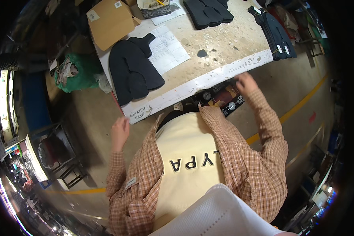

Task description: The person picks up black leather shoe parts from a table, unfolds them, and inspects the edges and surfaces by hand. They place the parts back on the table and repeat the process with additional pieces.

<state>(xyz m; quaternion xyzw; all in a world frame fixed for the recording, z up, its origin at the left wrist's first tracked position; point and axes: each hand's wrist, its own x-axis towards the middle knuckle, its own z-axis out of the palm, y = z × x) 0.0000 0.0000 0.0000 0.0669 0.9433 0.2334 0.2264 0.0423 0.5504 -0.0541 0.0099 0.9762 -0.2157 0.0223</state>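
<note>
Work stage: head view; looks like a gap between handlings, neither hand on a black piece.
Left hand (pixel 120 131): just off the table's near-left corner, fingers bent, nothing visible in it; how far closed, cannot tell.
Right hand (pixel 246 83): at the near edge, toward the near-right corner; fingers curled. Whether it grips or touches anything, cannot tell.
Nearest black piece (pixel 122 72): lies at the near-left corner, along the left edge. Matt, padded-looking; rounded lobes, curved seams, narrow tab toward the far side.
Reach: my judgement, taking up that piece calls for the left hand to rise over the corner and get fingers under its soft rim.
Far black pieces (pixel 206 15): by the far edge, stacked, same dull finish and scalloped outline.
Tagged black pieces (pixel 277 39): at the right edge, reaching past the near-right corner; long, layered, small white tags.
Paper sheet (pixel 169 53): thin, white, marked, right beside the nearest piece.
Brown cardboard (pixel 111 24): far-left corner, stiff, flat-faced, pale label.
Small open box (pixel 155 10): far edge, dark-sided, something yellow and slim inside.
Table (pixel 232 33): beige top, worn, dark blotches; white near edge, chipped.
Printed carton (pixel 220 98): dark, below the near edge, partly hidden.
Green bag (pixel 72 72): crinkled plastic, off the left edge.
</note>
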